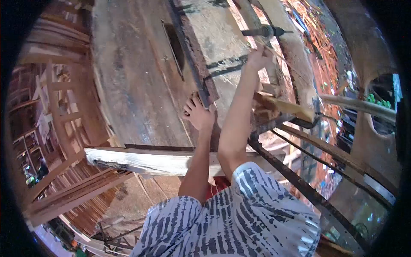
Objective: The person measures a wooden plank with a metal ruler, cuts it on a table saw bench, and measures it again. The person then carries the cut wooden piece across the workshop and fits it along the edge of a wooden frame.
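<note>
Weathered wooden tabletop (pixel 137 77) supports the left hand (pixel 199 115), its grip released, fingers spread by the metal rail (pixel 190 55), best kept off the slot (pixel 174 49). The right hand (pixel 258 60), its grip unclear, is near the metal shaft (pixel 255 32).

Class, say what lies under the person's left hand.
Wooden tabletop shows around the left hand, with the end of a dark bar close by. Whatever lies directly beneath the palm is covered.

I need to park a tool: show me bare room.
The wide boards left of the slot, down to the pale beam, look bare. Crowded: the metal rail's near end, where the left hand rests, and around the right hand at the dark spindle.
</note>
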Motion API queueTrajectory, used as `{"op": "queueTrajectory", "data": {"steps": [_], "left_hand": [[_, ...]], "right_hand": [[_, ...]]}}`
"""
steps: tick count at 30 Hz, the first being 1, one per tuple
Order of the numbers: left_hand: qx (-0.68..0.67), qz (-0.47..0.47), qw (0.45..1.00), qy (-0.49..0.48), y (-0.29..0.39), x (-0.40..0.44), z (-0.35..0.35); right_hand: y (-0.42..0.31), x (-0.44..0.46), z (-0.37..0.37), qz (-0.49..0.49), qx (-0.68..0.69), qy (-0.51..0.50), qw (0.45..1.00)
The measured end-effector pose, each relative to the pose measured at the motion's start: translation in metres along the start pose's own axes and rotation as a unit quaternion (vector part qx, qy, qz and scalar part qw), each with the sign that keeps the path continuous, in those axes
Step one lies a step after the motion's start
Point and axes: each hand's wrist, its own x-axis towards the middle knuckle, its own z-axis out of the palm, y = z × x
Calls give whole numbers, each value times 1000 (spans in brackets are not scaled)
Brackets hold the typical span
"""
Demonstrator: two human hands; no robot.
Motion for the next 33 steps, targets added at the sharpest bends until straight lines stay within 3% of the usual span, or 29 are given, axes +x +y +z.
{"op": "queueTrajectory", "data": {"steps": [1, 2, 3, 5, 6, 8, 9, 10, 11, 13, 14, 15, 16, 18, 20, 22, 23, 26, 28, 29, 31, 33], "left_hand": [[-1, 17, 1000, 22, 1, 3, 1], [1, 27, 999, 42, -5, -1, 4], [-39, 83, 989, 116, -16, 0, 18], [-48, 24, 998, 46, -8, -10, -10], [-56, -16, 996, 68, -15, -18, -10], [-131, 66, 988, 41, -42, -29, -21], [-133, 46, 988, 58, -63, -50, -40], [-180, 73, 975, 109, -86, -77, -60], [-225, 104, 956, 156, -107, -109, -78], [-354, 86, 910, 199, -152, -155, -75], [-404, 29, 880, 248, -172, -186, -78], [-358, -24, 888, 287, -186, -212, -76], [-362, -10, 892, 272, -196, -225, -63], [-607, -199, 765, 75, -205, -250, -20], [-696, -289, 647, -117, -177, -255, -39], [-764, -251, 543, -242, -179, -234, 8], [-782, -190, 561, -194, -179, -212, 46], [-812, -139, 552, -126, -159, -218, 47], [-795, -166, 566, -145, -166, -220, 57], [-769, -165, 595, -165, -177, -225, 65], [-716, -198, 638, -206, -196, -275, 34], [-666, -191, 706, -148, -207, -329, 34]], "right_hand": [[32, 22, -2, -141, -85, 98, 981], [30, 19, -3, -136, -101, 125, 978], [14, 7, -8, -113, -109, 110, 982], [-16, -33, -16, -94, -138, 61, 984], [-35, -66, -22, -99, -157, 26, 982], [-84, -142, -49, -132, -213, -67, 966], [-111, -186, -76, -155, -248, -133, 947], [-139, -228, -108, -171, -309, -250, 901], [-177, -270, -160, -219, -412, -409, 784], [-189, -314, -259, -273, -519, -512, 628], [-212, -329, -296, -264, -556, -544, 571], [-225, -340, -322, -247, -596, -567, 512], [-225, -340, -341, -241, -607, -551, 519], [-216, -311, -388, -348, -651, -502, 450], [-199, -288, -411, -355, -676, -459, 455], [-186, -273, -422, -425, -699, -435, 376], [-180, -269, -423, -430, -703, -425, 375], [-182, -287, -439, -444, -681, -414, 410], [-194, -300, -446, -390, -664, -422, 479], [-201, -316, -467, -392, -651, -403, 510], [-193, -341, -536, -439, -663, -368, 483], [-219, -393, -593, -358, -695, -379, 495]]}}
